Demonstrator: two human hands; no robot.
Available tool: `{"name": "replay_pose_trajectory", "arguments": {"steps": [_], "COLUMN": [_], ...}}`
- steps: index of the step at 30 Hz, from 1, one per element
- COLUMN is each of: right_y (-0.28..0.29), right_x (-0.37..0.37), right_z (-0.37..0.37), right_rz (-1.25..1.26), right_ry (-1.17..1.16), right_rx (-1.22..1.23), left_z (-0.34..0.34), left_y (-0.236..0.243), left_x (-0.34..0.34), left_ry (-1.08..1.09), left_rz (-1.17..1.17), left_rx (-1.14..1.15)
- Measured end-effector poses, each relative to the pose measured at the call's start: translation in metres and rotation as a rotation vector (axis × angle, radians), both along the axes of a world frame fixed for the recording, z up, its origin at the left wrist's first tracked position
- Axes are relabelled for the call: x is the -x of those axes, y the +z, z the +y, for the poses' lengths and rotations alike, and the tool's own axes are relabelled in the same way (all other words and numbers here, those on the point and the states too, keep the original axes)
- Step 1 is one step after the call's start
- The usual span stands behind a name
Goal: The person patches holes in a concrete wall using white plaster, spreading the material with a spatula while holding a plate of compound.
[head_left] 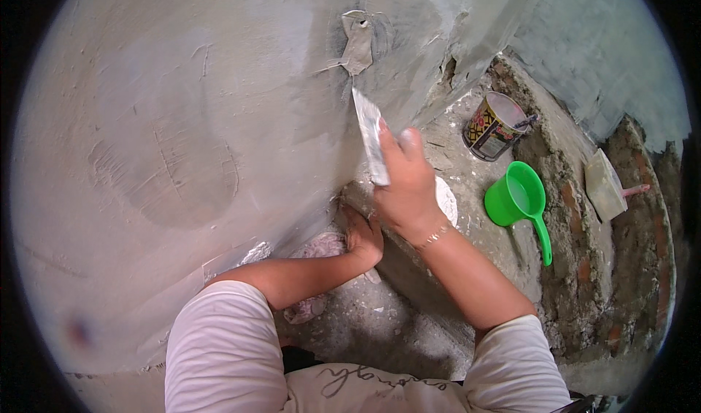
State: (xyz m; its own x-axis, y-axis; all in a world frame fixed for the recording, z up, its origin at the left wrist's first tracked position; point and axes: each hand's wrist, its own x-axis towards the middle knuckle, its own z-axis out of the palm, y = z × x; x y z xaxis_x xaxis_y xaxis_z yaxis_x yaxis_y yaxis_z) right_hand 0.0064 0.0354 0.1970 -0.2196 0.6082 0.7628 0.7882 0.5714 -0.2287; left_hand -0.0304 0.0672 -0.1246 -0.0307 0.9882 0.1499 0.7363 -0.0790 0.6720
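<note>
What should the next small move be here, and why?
Probably sweep the flat scraper upward over the rough patch on the wall. The patch has ragged, uneven edges, the scraper's tip sits just below it in the right hand, and the left hand, low by the wall, seems to offer support.

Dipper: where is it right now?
In the head view, the green dipper sits right of the right hand, just below the patterned can.
</note>
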Motion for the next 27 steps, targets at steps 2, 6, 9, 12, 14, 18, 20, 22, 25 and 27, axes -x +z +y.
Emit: {"name": "replay_pose_trajectory", "arguments": {"steps": [2, 6, 9, 12, 14, 18, 20, 22, 25, 27], "right_y": [0.007, 0.064, 0.104, 0.107, 0.086, -0.002, -0.022, -0.028, -0.002, 0.022], "right_x": [-0.032, -0.052, -0.051, -0.032, -0.019, -0.002, -0.018, -0.051, -0.048, -0.048], "right_z": [-0.007, 0.016, 0.041, 0.054, 0.039, 0.002, -0.009, -0.012, 0.001, 0.021], "right_rz": [0.03, 0.155, 0.133, 0.07, -0.061, -0.13, -0.107, -0.121, -0.15, -0.153], "right_ry": [-0.051, 0.031, 0.084, 0.131, 0.093, 0.205, 0.179, 0.082, 0.022, 0.126], "right_rx": [0.021, -0.254, -0.41, -0.485, -0.434, -0.128, 0.037, 0.172, 0.205, 0.124], "left_z": [-0.019, -0.035, -0.035, -0.032, -0.031, 0.005, 0.003, -0.023, -0.037, -0.036], "left_y": [0.048, 0.107, 0.111, 0.107, 0.083, -0.03, -0.017, 0.063, 0.108, 0.109], "left_x": [-0.021, -0.009, -0.009, -0.012, -0.02, 0.003, -0.001, -0.022, -0.012, -0.009], "left_ry": [-0.009, 0.077, 0.08, 0.042, 0.004, -0.037, -0.059, -0.095, 0.019, 0.065], "left_rz": [-0.249, -0.402, -0.394, -0.449, -0.272, 0.034, 0.057, -0.281, -0.401, -0.41], "left_rx": [0.103, 0.205, 0.231, 0.299, 0.13, -0.011, -0.031, 0.089, 0.194, 0.196]}}
